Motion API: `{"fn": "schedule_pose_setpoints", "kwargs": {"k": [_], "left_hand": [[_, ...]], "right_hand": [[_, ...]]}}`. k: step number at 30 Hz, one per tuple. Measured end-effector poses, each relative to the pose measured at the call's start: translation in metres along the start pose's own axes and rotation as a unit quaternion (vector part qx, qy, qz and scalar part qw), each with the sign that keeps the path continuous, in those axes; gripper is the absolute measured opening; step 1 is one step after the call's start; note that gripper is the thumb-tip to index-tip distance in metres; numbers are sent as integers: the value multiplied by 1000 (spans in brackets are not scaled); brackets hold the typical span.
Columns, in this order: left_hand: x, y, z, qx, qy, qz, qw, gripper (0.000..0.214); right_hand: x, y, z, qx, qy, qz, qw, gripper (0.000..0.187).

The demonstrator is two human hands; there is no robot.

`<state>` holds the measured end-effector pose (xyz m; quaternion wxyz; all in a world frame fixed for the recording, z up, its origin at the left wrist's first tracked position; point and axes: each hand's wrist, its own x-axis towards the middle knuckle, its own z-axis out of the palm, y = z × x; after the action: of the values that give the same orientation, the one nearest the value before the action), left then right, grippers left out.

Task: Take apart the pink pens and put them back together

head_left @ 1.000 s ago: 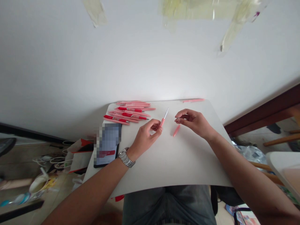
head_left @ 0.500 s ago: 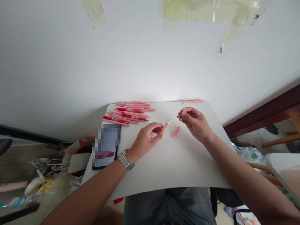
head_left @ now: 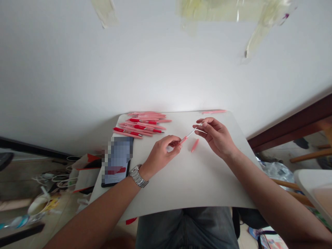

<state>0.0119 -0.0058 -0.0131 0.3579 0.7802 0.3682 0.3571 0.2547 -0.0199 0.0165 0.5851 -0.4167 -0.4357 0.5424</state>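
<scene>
My left hand (head_left: 167, 148), with a metal watch (head_left: 138, 176) on its wrist, pinches the pink barrel of a pen (head_left: 184, 139) between thumb and fingertips. A thin pale refill (head_left: 191, 133) sticks out of that barrel, pointing up and right. Its tip reaches the fingers of my right hand (head_left: 214, 135). There the thumb and index finger are pinched together on something small and pale that I cannot make out; the other fingers are spread around the tip. Between the hands, a loose pink pen part (head_left: 195, 145) lies on the white table (head_left: 197, 183).
Several pink and red pens (head_left: 142, 124) lie in a pile at the table's back left. A phone-like screen (head_left: 118, 160), partly blurred, lies at the left edge. Another pink pen (head_left: 214, 111) is by the wall at the back right. A white stool-like surface (head_left: 313, 183) stands at right.
My right hand has moved slightly left, its fingers now spread around the refill's tip, with the thumb and index finger a little higher. My left hand has stayed almost still.
</scene>
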Motion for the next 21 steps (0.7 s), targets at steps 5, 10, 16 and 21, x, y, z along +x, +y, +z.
{"fn": "schedule_pose_setpoints", "kwargs": {"k": [5,10,16,21], "left_hand": [[0,-1,0,3,0,-2,1000,11],[0,-1,0,6,-1,1,1000,11],[0,0,0,4,-6,0,1000,10],[0,0,0,2,-6,5,1000,11]], "right_hand": [[-3,-2,6,-10,-21,3,1000,32],[-5,-5,7,-26,-29,4,999,33],[-6,-4,7,-30,-35,-2,999,29],[-6,-4,7,-54,-39,-4,998,31]]}}
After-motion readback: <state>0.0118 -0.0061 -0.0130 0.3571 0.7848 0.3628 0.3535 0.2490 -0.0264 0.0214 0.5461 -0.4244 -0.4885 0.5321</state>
